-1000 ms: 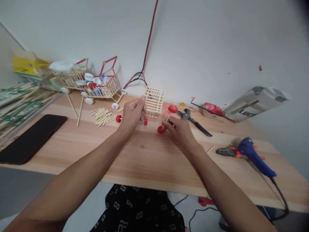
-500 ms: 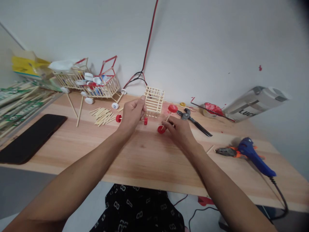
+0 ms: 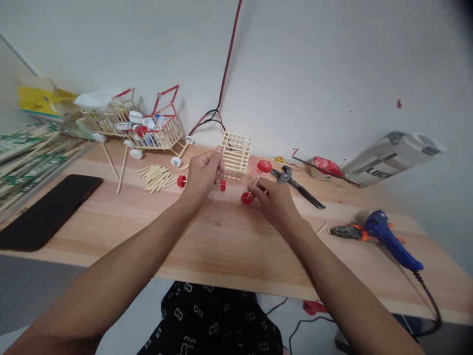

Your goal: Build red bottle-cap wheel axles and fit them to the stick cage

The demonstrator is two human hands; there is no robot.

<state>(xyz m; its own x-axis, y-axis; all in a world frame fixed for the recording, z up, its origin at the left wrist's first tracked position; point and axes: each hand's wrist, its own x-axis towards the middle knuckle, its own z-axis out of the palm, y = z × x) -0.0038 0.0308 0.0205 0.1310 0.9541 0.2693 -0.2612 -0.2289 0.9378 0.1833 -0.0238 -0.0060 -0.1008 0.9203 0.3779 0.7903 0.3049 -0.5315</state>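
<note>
My left hand (image 3: 202, 173) is closed around the left edge of a small cage of wooden sticks (image 3: 237, 154) that stands on the wooden table (image 3: 229, 241). A red cap wheel (image 3: 223, 185) sits just under that hand's fingers. My right hand (image 3: 274, 199) pinches a thin stick axle with a red cap wheel (image 3: 246, 198) at its near end and another red cap wheel (image 3: 264, 166) at its far end, right of the cage.
Black pliers (image 3: 295, 183) lie just beyond my right hand. A blue glue gun (image 3: 388, 238) rests at the right, a black phone (image 3: 46, 210) at the left. Loose cut sticks (image 3: 157, 176) and finished stick carts (image 3: 138, 125) sit at the back left. Red and black wires (image 3: 221, 93) hang down the wall.
</note>
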